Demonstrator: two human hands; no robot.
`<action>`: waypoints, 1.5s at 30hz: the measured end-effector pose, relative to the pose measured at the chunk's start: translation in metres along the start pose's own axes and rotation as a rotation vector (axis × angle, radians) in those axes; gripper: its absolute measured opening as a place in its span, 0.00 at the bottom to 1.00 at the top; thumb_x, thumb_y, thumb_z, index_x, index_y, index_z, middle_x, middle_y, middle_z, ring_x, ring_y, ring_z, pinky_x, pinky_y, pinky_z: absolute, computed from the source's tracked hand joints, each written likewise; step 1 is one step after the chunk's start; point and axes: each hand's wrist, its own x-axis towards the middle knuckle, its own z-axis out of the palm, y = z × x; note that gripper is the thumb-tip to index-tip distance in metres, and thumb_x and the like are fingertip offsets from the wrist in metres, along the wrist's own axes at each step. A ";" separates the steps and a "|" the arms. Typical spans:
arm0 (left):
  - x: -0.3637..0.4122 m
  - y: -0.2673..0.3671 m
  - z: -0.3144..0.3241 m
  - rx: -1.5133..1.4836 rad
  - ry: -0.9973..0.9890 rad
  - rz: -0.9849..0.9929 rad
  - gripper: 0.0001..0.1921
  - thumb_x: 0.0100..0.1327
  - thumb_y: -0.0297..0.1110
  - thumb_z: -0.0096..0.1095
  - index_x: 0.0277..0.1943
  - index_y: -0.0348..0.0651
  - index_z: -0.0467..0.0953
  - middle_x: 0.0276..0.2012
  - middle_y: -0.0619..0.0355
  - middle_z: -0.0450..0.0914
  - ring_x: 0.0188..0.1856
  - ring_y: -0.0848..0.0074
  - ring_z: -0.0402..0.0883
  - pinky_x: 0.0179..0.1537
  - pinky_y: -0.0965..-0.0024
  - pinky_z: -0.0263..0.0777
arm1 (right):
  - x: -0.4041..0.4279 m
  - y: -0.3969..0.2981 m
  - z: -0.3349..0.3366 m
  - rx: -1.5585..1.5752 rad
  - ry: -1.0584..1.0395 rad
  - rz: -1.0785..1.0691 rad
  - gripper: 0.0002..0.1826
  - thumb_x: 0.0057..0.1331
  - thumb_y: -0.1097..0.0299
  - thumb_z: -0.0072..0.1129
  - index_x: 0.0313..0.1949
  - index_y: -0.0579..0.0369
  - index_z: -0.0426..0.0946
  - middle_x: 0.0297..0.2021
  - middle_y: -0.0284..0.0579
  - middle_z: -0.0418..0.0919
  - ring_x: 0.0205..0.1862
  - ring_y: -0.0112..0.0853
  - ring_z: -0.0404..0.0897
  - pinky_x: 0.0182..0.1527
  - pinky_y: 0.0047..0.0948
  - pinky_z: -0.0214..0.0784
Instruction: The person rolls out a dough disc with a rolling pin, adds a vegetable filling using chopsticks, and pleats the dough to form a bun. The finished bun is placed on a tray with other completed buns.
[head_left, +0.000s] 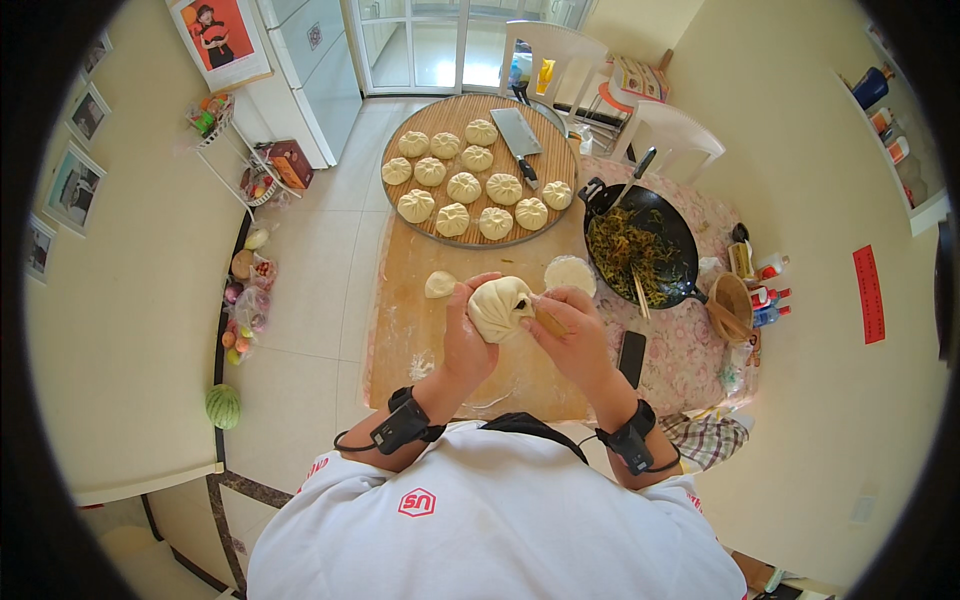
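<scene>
My left hand (470, 341) cups a pleated, stuffed dough bun (495, 311) above the wooden board (405, 330). With thumb and fingers, my right hand (574, 334) pinches the bun's edge beside a small opening where dark filling shows. A small lump of dough (440, 284) lies on the board left of the bun. Right of my hands is a flat round of dough (570, 274). Part of a wooden rolling pin or similar wooden piece (551, 322) shows by my right fingers. Beyond, several pleated buns (464, 187) sit on a round slatted tray (517, 236).
A cleaver (517, 135) lies on the tray. To the right stands a black wok (694, 247) of chopped vegetable filling (622, 240) with chopsticks (641, 292) and a utensil. A phone (632, 358), a wicker basket (730, 306) and bottles (771, 315) are on the flowered tablecloth (675, 360).
</scene>
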 end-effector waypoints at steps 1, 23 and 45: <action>0.000 0.000 0.000 0.015 -0.005 -0.001 0.29 0.75 0.59 0.36 0.56 0.40 0.72 0.49 0.52 0.82 0.51 0.67 0.82 0.56 0.62 0.75 | 0.001 0.001 0.000 -0.004 0.007 -0.013 0.16 0.55 0.71 0.74 0.43 0.56 0.83 0.40 0.44 0.80 0.43 0.41 0.80 0.46 0.35 0.73; 0.002 0.014 0.006 -0.019 -0.049 -0.141 0.31 0.76 0.60 0.33 0.56 0.39 0.72 0.47 0.53 0.82 0.49 0.68 0.82 0.54 0.62 0.75 | 0.015 -0.009 -0.007 -0.259 -0.005 -0.274 0.13 0.55 0.69 0.71 0.40 0.50 0.82 0.37 0.36 0.79 0.37 0.37 0.79 0.42 0.37 0.72; 0.002 0.017 0.003 -0.065 -0.041 -0.177 0.32 0.75 0.62 0.36 0.56 0.40 0.72 0.47 0.54 0.81 0.50 0.68 0.81 0.55 0.61 0.75 | 0.001 -0.003 -0.004 -0.062 -0.015 -0.103 0.10 0.56 0.73 0.71 0.39 0.51 0.83 0.37 0.41 0.80 0.40 0.40 0.79 0.42 0.36 0.72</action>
